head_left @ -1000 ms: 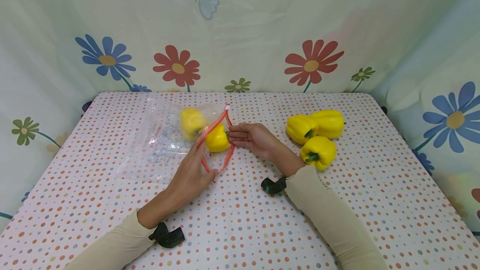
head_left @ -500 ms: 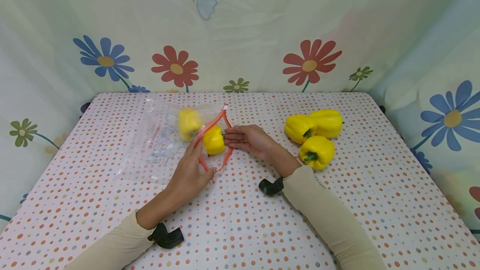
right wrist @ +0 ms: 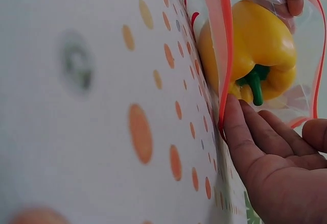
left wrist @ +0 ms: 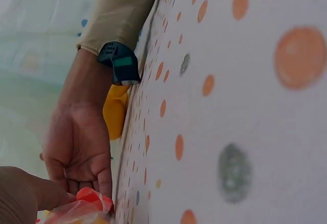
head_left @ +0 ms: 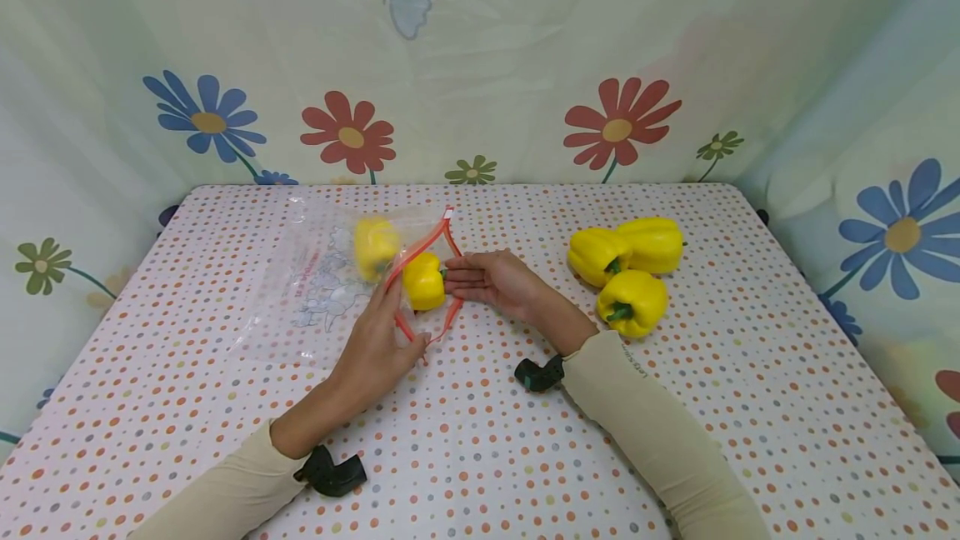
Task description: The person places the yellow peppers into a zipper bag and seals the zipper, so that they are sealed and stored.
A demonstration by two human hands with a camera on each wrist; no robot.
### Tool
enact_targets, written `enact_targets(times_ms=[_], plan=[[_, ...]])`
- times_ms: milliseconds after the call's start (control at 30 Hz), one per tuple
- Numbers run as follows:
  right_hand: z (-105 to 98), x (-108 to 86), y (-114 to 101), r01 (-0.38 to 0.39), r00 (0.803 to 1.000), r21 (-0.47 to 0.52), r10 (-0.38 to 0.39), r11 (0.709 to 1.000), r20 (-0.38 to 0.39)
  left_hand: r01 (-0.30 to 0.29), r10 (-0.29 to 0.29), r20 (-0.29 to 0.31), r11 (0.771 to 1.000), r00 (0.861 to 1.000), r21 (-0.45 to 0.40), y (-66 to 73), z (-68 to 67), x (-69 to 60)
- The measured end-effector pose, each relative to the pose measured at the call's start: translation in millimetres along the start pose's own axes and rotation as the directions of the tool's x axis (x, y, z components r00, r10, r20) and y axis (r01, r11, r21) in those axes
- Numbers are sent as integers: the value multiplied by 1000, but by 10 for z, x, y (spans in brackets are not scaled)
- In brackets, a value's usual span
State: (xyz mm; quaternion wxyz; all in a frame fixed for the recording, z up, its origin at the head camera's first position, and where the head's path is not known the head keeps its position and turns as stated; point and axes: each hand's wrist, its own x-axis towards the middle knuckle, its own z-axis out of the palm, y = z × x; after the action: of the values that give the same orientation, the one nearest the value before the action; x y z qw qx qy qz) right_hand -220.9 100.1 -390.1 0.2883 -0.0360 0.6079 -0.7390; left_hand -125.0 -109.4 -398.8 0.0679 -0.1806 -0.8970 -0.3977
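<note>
A clear zip bag [head_left: 277, 315] with a red-orange zip edge lies on the table, its mouth spread toward the right. Deep inside it sits one yellow bell pepper [head_left: 375, 244]. Another yellow bell pepper [head_left: 424, 283] is just within the mouth, green stem facing out, as the right wrist view also shows. My left hand [head_left: 375, 352] holds the near side of the bag's rim between thumb and fingers. With straight fingers, my right hand [head_left: 495, 283] reaches into the mouth and meets the stem end of the nearer pepper.
To the right of the hands, a yellow pepper [head_left: 598, 257], another behind it [head_left: 654, 245] and a third in front [head_left: 633, 304] lie close together on the dotted tablecloth [head_left: 480, 457]. A flowered curtain [head_left: 480, 65] stands behind the table.
My right hand has moved slightly left, and the nearer pepper has slid a little deeper into the bag ahead of its fingers. My left hand keeps its hold on the rim.
</note>
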Motion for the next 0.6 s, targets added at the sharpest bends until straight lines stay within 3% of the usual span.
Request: enact_targets(times_ms=[300, 600], plan=[[21, -13, -11, -4, 1000, -4, 4, 1000, -7, 13, -13, 3, 1000, 1000, -16, -8, -2, -1], [-30, -88, -92, 52, 998, -78, -56, 996, -43, 12, -12, 1, 1000, 1000, -13, 2, -14, 2]])
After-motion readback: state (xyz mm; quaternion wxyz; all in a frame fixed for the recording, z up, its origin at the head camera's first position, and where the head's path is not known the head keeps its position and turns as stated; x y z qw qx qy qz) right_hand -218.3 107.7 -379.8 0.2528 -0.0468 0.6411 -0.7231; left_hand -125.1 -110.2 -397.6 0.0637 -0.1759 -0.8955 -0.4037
